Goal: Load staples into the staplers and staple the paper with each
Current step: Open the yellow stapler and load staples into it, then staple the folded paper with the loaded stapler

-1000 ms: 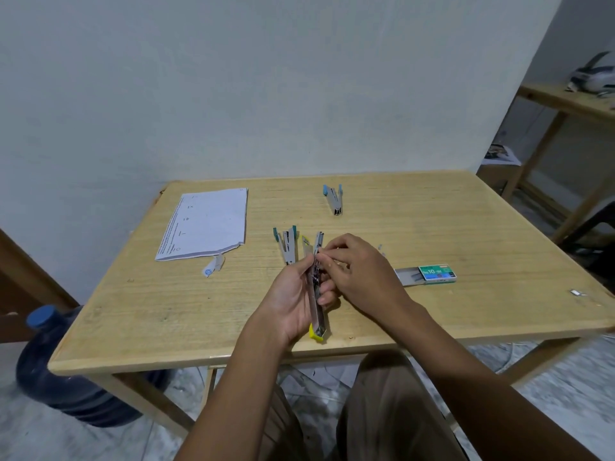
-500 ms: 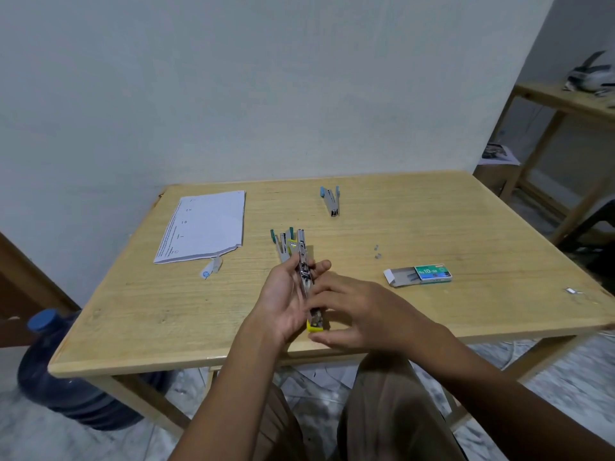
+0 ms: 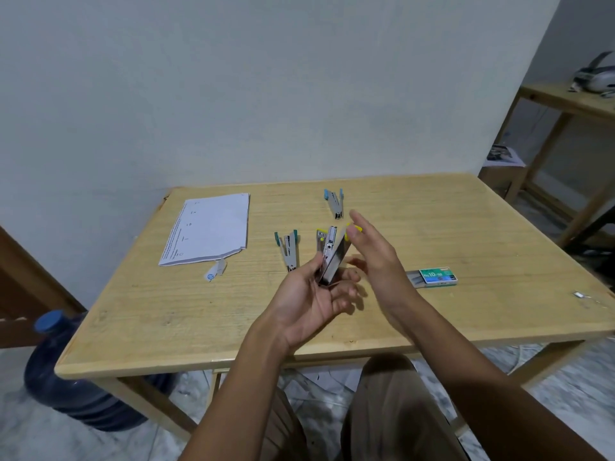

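My left hand (image 3: 312, 294) holds a yellow-ended metal stapler (image 3: 332, 254) by its lower end, between thumb and fingers, with its arms spread apart and pointing up and away. To the stapler's right, my right hand (image 3: 376, 257) has straight fingers against the stapler's yellow-tipped arm. A green-ended stapler (image 3: 289, 249) lies on the table (image 3: 466, 221) just left of my hands. A blue-ended stapler (image 3: 334, 202) lies farther back. The stack of paper (image 3: 209, 227) rests at the back left. A green box of staples (image 3: 436, 277), slid partly open, sits to the right.
A small paper scrap with a blue mark (image 3: 214, 272) lies by the paper's near corner. A loose bit of metal (image 3: 580, 295) lies near the table's right edge. A blue water bottle (image 3: 66, 371) stands on the floor left of the table. A second wooden table (image 3: 565, 101) stands far right.
The stapler has turned end for end in my left hand: its yellow end now points up and away and its arms are spread. My right hand rose from the near end to the upper arm.
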Tool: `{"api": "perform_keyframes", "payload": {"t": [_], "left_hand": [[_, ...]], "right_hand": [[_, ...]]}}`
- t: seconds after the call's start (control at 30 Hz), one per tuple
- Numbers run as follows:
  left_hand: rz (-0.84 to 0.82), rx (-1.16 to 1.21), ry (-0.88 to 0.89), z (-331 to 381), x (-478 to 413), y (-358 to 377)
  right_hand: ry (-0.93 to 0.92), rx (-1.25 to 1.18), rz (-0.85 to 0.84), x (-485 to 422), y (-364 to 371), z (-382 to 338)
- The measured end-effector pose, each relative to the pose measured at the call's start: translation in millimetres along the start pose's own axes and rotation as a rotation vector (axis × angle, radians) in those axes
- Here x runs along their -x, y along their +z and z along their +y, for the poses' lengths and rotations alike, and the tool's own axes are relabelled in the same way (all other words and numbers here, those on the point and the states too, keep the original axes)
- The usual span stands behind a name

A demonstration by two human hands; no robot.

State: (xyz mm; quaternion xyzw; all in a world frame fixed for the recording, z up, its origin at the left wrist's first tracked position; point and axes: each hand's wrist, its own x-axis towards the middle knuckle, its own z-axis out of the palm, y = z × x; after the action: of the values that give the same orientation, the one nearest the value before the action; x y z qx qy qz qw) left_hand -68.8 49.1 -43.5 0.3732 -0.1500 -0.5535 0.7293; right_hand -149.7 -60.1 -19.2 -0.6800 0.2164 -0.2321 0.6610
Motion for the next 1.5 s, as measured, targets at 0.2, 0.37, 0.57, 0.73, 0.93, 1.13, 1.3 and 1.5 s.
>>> {"api": "perform_keyframes", "payload": {"t": [0.2,0.37,0.57,0.73,0.93,1.13,1.3,1.5], "left_hand": [[-0.067,-0.102,-0.018,-2.0,2.0,1.4],[-0.111,-0.132,-0.001,-3.7,2.6,1.6],[-0.119,-0.135,-0.003,-5.5,-0.5,-2.3],[-0.109,-0.142,0.0,-6.0,0.7,-0.7],[-0.058,-0.097,-0.015,-5.6,0.6,0.0],[0.394,-0.422,0.138,10.3,18.5,5.3],[0.937,-0.712,0.647,72.2,24.5,-35.9],[1.407,-1.265,0.164,121.3,9.6,-130.3]], "right_hand": [[0.238,-0.32,-0.18,-2.3,4.1,-4.7],[0.239,-0.317,-0.205,-4.6,3.9,-4.5],[0.346,-0.487,-0.17,-4.5,0.6,-3.6],[0.345,-0.483,-0.126,-4.7,4.0,-4.0],[0.332,-0.448,-0.075,-4.8,6.2,-2.7],[0.219,-0.538,0.08,-10.0,4.4,-12.7],[0.265,-0.48,0.043,-23.1,13.4,-24.8],[0.276,-0.431,-0.023,-29.1,30.8,-32.9]]}}
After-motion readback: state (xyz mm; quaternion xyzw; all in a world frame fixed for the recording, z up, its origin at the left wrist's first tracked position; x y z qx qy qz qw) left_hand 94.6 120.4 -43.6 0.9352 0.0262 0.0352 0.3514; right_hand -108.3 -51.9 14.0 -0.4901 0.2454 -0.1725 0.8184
